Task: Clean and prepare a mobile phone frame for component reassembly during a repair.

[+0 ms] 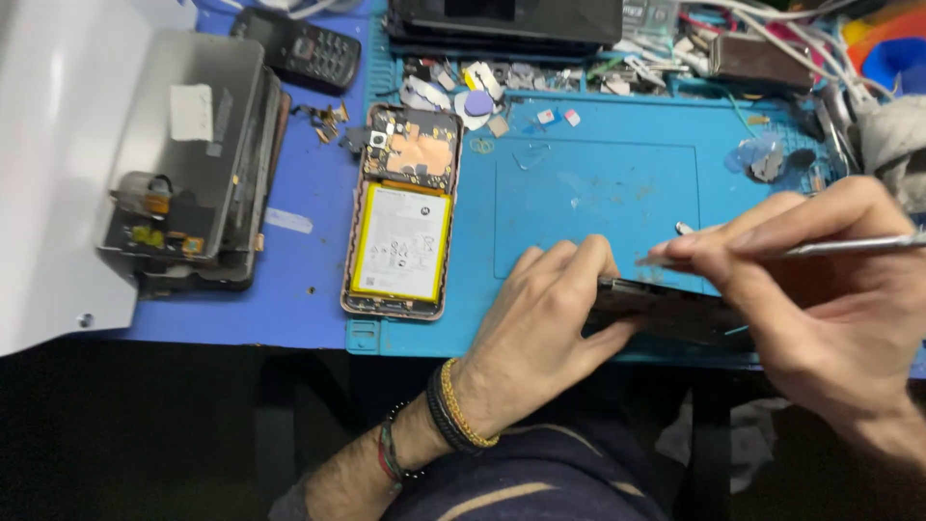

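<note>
The opened smartphone with exposed battery (400, 212) lies left of my hands; behind it the keypad handset (304, 48); left, stacked phone panels (193, 164).

Setting: phone-repair workbench in a small workshop. Evidence: blue repair mat (598, 193) with moulded parts trays along its 12 o'clock edge, holding picks, screws and small parts (482, 92); an opened phone (403, 212) at 9 o'clock of the mat, yellow-edged battery and circuit board exposed; a stack of phone screens (193, 164) further out at 9 o'clock; a keypad handset (304, 48) at 11 o'clock. Also: white cables (820, 48) tangled at 1 o'clock.
</note>
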